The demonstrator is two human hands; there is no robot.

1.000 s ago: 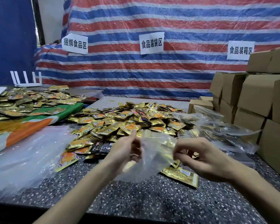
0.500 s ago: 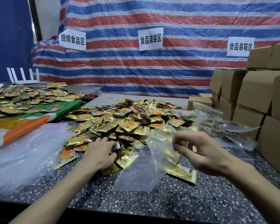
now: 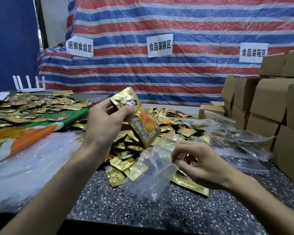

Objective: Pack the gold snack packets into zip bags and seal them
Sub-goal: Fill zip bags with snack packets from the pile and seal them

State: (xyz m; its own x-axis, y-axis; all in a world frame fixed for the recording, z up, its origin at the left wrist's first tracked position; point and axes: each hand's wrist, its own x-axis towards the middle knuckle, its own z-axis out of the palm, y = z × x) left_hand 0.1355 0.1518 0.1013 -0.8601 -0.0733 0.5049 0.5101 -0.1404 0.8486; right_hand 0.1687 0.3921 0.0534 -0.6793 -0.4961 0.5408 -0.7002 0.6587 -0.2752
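Gold snack packets [image 3: 141,122], pinched in the left hand [image 3: 105,124], hang above the zip bag [image 3: 153,173] that the right hand [image 3: 204,167] pinches. The pile [image 3: 173,121] is not yet packed.

L hand [image 3: 105,122] up in curled grip; R hand [image 3: 202,167] lower, in pinch.

A red, white and blue striped tarp [image 3: 185,78] carries three white Chinese signs [image 3: 159,45]. Brown cardboard boxes [image 3: 268,99] stack at right; a white router [image 3: 31,89] stands far left.
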